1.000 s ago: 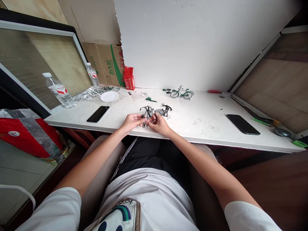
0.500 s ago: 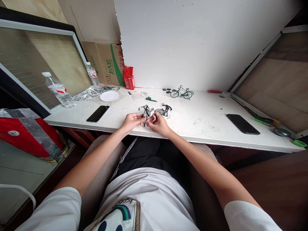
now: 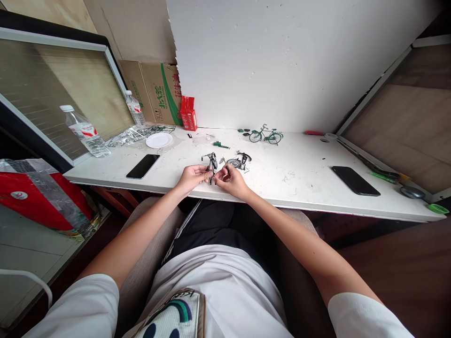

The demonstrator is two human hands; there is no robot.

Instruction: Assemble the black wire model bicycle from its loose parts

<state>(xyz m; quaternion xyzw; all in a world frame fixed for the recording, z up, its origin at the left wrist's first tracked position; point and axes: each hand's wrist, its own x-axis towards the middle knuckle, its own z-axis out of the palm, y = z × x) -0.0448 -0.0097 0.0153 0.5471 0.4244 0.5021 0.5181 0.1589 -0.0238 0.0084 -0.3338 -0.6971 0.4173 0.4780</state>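
Near the front edge of the white table, my left hand point(image 3: 194, 178) pinches a black model bicycle frame point(image 3: 211, 164), which has a wheel and handlebar at its far end. Close on its right, my right hand point(image 3: 230, 181) has its fingers closed round a thin dark tool point(image 3: 228, 170) beside the frame. Just beyond my right hand lie a loose black wheel point(image 3: 234, 163) and a curved black part point(image 3: 244, 158). A finished-looking green model bicycle point(image 3: 266, 136) stands farther back, and a green part point(image 3: 221, 145) lies left of it.
On the left are a phone point(image 3: 143, 166), a white plate point(image 3: 159, 140), two bottles point(image 3: 88, 134) and part sprues point(image 3: 134, 136). A red box point(image 3: 189, 114) stands at the back. Another phone point(image 3: 355, 180) and a mouse point(image 3: 412, 192) lie at the right.
The black frame has turned slightly in my left hand, its wheel end shifting left, away from my right hand. Both hands are nearly in the same place.
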